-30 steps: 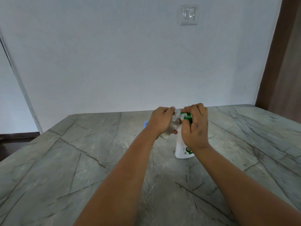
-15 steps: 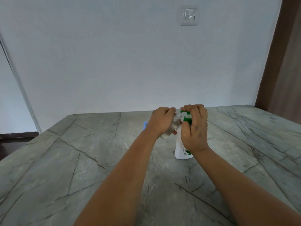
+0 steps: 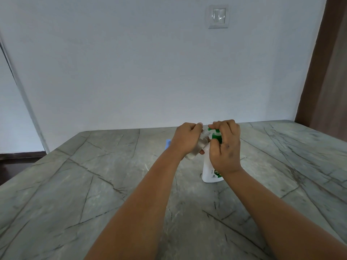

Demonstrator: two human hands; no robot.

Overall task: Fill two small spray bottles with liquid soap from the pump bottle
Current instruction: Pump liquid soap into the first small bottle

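Note:
A white pump bottle (image 3: 208, 169) with a green pump head (image 3: 216, 136) stands on the grey stone table (image 3: 93, 184). My right hand (image 3: 224, 147) covers the pump head, fingers curled over its top. My left hand (image 3: 186, 140) holds a small clear spray bottle (image 3: 199, 147) tilted, its open neck right at the pump's nozzle. Clear liquid sits in the small bottle's lower end. A blue object (image 3: 167, 142) shows partly behind my left wrist; the rest of it is hidden.
The table reaches back to a pale wall with a light switch (image 3: 218, 15). A brown door frame (image 3: 323, 72) stands at the right. The table's left edge drops to a dark floor (image 3: 11, 164).
My right hand has lifted slightly on the pump head. The small bottle stays at the nozzle, and both arms hold nearly the same place.

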